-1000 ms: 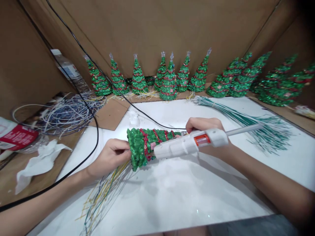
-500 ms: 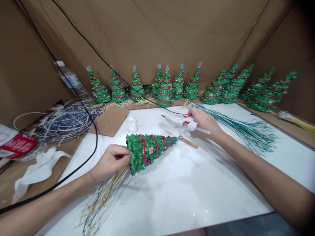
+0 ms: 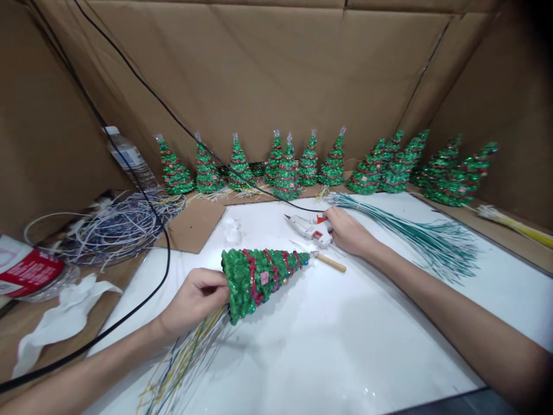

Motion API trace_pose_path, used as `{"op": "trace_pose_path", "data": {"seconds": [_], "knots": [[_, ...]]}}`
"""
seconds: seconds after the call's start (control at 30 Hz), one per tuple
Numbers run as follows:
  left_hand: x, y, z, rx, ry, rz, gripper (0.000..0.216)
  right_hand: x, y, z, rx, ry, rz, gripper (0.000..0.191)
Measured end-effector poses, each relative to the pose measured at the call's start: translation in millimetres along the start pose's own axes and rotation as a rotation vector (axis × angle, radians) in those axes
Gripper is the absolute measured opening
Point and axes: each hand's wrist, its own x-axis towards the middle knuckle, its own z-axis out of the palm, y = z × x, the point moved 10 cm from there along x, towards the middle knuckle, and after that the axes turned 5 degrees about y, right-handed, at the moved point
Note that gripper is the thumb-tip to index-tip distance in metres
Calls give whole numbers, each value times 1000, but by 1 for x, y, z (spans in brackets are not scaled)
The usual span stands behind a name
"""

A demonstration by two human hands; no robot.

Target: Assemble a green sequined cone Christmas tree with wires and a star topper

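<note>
Tree (image 3: 263, 279): on its side over white board (image 3: 389, 340), L of ctr, base to L, tip to R. Green, glittery, cone-shaped, ridged tiers; red garland wound round, pink sq. patch on near side, small gold + blue bits toward tip. Can't tell if its underside touches board.

L hand (image 3: 201, 294): thumb + fingers pinched on tree's base rim. Loose wires (image 3: 185, 351), yel./white/green, trail from under base toward front L.

R hand (image 3: 348, 230): at grip end of white glue gun (image 3: 306, 227), fingers by orange part; can't tell if grasping or just touching. Gun on board behind tree, nozzle to L. Wood-handled tool (image 3: 330, 263) lies just beside tree tip, betw. tip and R forearm.

Containers: clear btl (image 3: 129, 158), white cap, leaning at back L; fill level unclear. Jar (image 3: 32, 268), red/white label, tilted, cut by L frame edge; contents can't be made out.

Edges: board's back edge runs below row of upright trees (image 3: 287, 173); front edge shows lower R. White surface spreads betw. tree and R forearm, down to front edge. Green wire bundle (image 3: 419, 236) takes back R. Brown card piece (image 3: 196, 225) overlaps back L corner. Black cord (image 3: 167, 253) crosses L side above L forearm
</note>
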Motion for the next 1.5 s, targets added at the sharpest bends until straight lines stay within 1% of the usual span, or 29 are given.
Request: {"op": "trace_pose_path", "data": {"seconds": [0.1,0.17,0.27,0.33,0.37,0.43,0.53,0.57,0.73,0.97,1.1,1.23,1.5], "knots": [[0,-2,0,-32,10,-24,31,0,-5,-5,54,26,-1,33],[0,-2,1,-51,8,-40,30,-2,-17,-16,100,62,-19,33],[0,-4,2,-72,-2,-59,29,-7,-46,-43,187,135,-78,33],[-1,-5,2,-74,-7,-59,28,-14,-68,-61,245,181,-129,30],[-1,-5,2,-72,-9,-53,28,-17,-79,-70,341,210,-165,27],[-1,-4,2,-61,-8,-31,28,-26,-105,-77,466,191,-283,29],[-1,-2,2,-70,1,3,27,-39,-136,-72,544,131,-470,39],[-2,-1,2,-82,1,10,27,-41,-142,-68,564,111,-502,42],[-3,-3,6,-93,-31,16,26,-41,-141,-60,622,134,-456,47],[-2,-4,6,-141,-22,-1,23,-42,-143,-54,579,149,-457,54],[-2,-3,5,-153,-7,6,27,-42,-144,-53,576,163,-448,50],[-4,-4,4,-133,-5,-19,27,-41,-144,-52,558,156,-426,44],[-1,-9,4,-132,4,-70,31,-42,-148,-54,524,166,-442,41]]}}
